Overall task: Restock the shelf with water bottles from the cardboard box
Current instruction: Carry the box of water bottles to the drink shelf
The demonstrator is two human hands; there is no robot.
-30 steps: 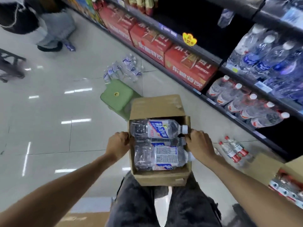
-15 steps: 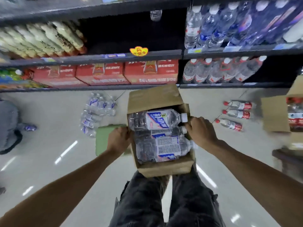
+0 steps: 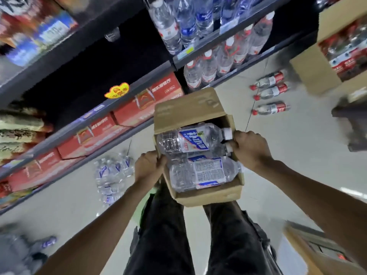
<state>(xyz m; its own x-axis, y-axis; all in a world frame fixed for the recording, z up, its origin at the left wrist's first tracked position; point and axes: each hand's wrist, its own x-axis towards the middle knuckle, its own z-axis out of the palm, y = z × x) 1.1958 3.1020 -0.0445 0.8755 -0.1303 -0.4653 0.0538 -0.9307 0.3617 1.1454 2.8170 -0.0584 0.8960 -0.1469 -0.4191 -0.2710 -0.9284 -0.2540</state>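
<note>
I carry an open cardboard box (image 3: pixel 208 195) in front of my legs. My left hand (image 3: pixel 148 165) grips its left wall and my right hand (image 3: pixel 251 149) grips its right wall. Inside lie clear water bottles with blue and white labels: one (image 3: pixel 190 140) at the far side, another (image 3: pixel 202 173) nearer me, more underneath. The dark shelf (image 3: pixel 123 56) ahead has an empty black bay above a yellow tag (image 3: pixel 117 90). Water bottles (image 3: pixel 178 22) stand on the shelves to its right.
Red cartons (image 3: pixel 95 132) fill the bottom shelf. A shrink-wrapped pack of small bottles (image 3: pixel 111 173) lies on the floor at left. Three red-capped bottles (image 3: pixel 270 94) lie on the floor at right, near another open carton (image 3: pixel 315 74) of red-labelled bottles. More cardboard (image 3: pixel 309 253) sits at lower right.
The view has swung from along the aisle to facing the shelf and has tilted. The box stays held between both hands, and the shelf is closer.
</note>
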